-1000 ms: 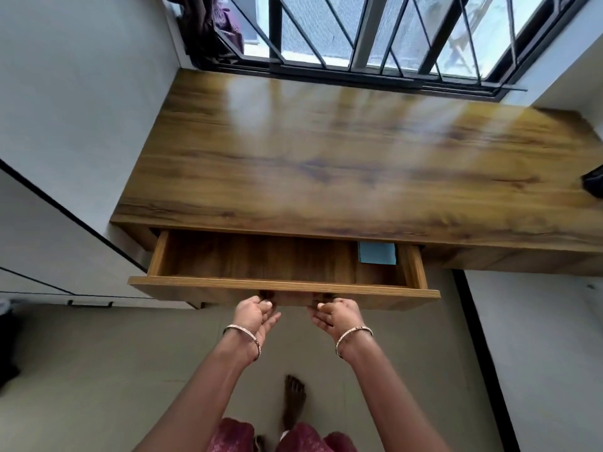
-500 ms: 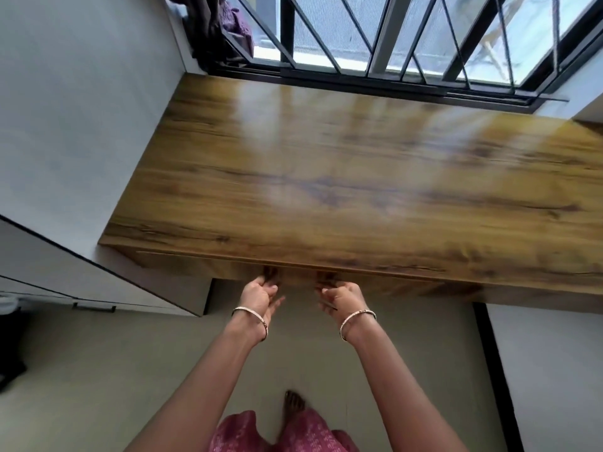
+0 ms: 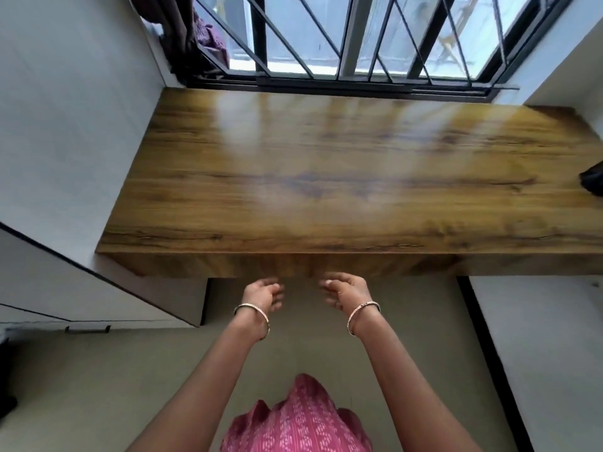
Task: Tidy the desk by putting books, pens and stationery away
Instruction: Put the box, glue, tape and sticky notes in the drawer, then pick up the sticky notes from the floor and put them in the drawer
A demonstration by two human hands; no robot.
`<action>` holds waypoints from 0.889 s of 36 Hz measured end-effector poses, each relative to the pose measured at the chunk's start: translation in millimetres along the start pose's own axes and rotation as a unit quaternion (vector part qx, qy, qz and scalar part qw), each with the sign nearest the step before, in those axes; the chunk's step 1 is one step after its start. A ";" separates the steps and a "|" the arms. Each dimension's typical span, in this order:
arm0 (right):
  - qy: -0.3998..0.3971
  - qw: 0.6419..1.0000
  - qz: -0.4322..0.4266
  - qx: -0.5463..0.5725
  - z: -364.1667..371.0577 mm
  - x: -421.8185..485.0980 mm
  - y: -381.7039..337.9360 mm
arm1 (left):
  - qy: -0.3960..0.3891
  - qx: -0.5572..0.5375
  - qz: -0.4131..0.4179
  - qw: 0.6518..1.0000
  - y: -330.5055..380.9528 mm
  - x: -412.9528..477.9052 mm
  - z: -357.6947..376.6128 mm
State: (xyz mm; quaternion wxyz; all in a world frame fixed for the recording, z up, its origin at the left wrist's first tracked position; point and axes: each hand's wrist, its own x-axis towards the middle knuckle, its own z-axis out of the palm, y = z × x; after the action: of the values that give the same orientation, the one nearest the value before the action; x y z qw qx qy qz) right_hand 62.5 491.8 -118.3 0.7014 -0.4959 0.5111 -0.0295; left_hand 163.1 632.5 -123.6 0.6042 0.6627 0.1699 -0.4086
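The wooden desk [image 3: 326,190] stretches under the window with a bare top. Its drawer front [image 3: 293,264] sits flush with the desk's front edge, so the drawer's contents are hidden. My left hand [image 3: 262,293] hovers just below and in front of the drawer front, fingers loosely curled, holding nothing. My right hand [image 3: 346,290] hangs beside it in the same way, apart from the wood. Both wrists wear thin bangles. No books, pens or stationery show on the desk.
A dark object [image 3: 592,182] lies at the desk's far right edge. A barred window [image 3: 359,37] runs along the back. White cabinet [image 3: 65,288] stands at the left, a white wall panel [image 3: 538,353] at the right, beige floor [image 3: 98,386] below.
The drawer, open with a blue item inside a second ago, has been pushed fully in. Both hands have since come off the drawer front and drawn back slightly.
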 end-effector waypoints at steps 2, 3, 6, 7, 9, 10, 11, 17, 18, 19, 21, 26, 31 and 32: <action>0.020 1.000 -0.013 -0.006 -6.8 -19.4 9.0 | -0.024 0.024 0.001 0.999 -9.7 -14.5 0.1; 0.032 0.999 -0.017 -0.002 -10.4 -30.0 15.9 | -0.035 0.037 0.000 0.999 -15.9 -22.8 -0.2; 0.062 0.998 -0.016 0.023 -21.0 -63.5 43.8 | -0.066 0.076 -0.002 0.995 -36.6 -51.8 -3.4; 0.070 0.997 -0.016 0.035 -24.6 -75.3 53.9 | -0.078 0.083 -0.003 0.993 -43.8 -61.1 -4.7; 0.089 0.994 -0.018 0.057 -33.0 -100.2 74.2 | -0.101 0.106 -0.002 0.989 -59.3 -78.1 -7.6; 0.098 0.993 -0.020 0.068 -37.7 -113.2 84.7 | -0.112 0.119 -0.002 0.987 -67.8 -86.3 -8.8; 0.110 0.991 -0.022 0.076 -42.1 -126.5 95.0 | -0.122 0.133 -0.001 0.984 -76.5 -94.4 -9.9; 0.196 0.975 -0.015 0.099 -67.0 -207.1 165.1 | -0.174 0.199 -0.003 0.964 -133.7 -143.3 -16.8; 0.208 0.973 -0.010 0.104 -73.1 -219.8 177.5 | -0.181 0.216 -0.002 0.959 -144.5 -152.2 -16.3; 0.221 0.969 -0.005 0.112 -79.7 -231.7 189.4 | -0.189 0.231 -0.002 0.954 -155.4 -161.0 -15.1; 0.249 0.959 0.003 0.138 -93.7 -255.9 211.8 | -0.210 0.253 -0.008 0.944 -177.8 -180.0 -11.8; 0.317 0.928 0.002 0.195 -129.5 -315.9 268.2 | -0.274 0.314 -0.023 0.909 -235.9 -221.1 5.3; 0.389 0.889 0.011 0.242 -173.5 -375.7 331.6 | -0.333 0.387 -0.037 0.859 -299.0 -266.7 36.3; 0.401 0.882 0.016 0.249 -181.9 -386.8 344.8 | -0.341 0.406 -0.034 0.847 -311.9 -276.0 42.2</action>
State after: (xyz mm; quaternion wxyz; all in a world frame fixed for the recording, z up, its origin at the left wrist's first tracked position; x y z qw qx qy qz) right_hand -417.8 757.4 -99.9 0.5373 -0.2430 0.7321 -0.3410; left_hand -243.2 733.1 -121.2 0.2869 0.6619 -0.2054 -0.6614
